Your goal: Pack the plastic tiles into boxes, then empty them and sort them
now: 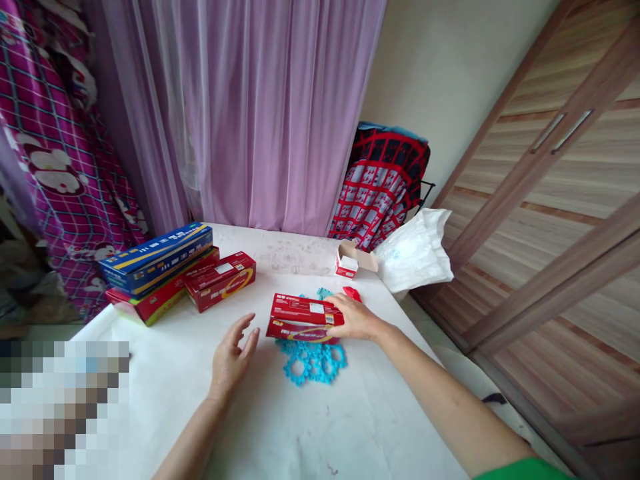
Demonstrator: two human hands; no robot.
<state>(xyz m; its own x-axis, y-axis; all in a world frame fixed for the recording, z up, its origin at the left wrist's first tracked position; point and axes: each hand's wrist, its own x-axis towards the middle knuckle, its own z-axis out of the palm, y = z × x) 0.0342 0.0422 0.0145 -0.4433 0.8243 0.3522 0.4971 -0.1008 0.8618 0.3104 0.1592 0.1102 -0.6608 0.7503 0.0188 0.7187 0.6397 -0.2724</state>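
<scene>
My right hand (356, 319) grips the right end of a red box (295, 313) with a white label. The box is over a blue lacy piece (315, 363), which shows in front of it and a little behind it. My left hand (235, 353) is to the left of the box, fingers apart and holding nothing. Beyond my right hand lies a small bright red item (352, 293), partly hidden.
At the left of the white table (165, 393), a blue box (160, 257) rests on a red and green box (150, 300), beside another red box (221, 280). A small open carton (347, 267) and a white bag (417, 253) are at the back right.
</scene>
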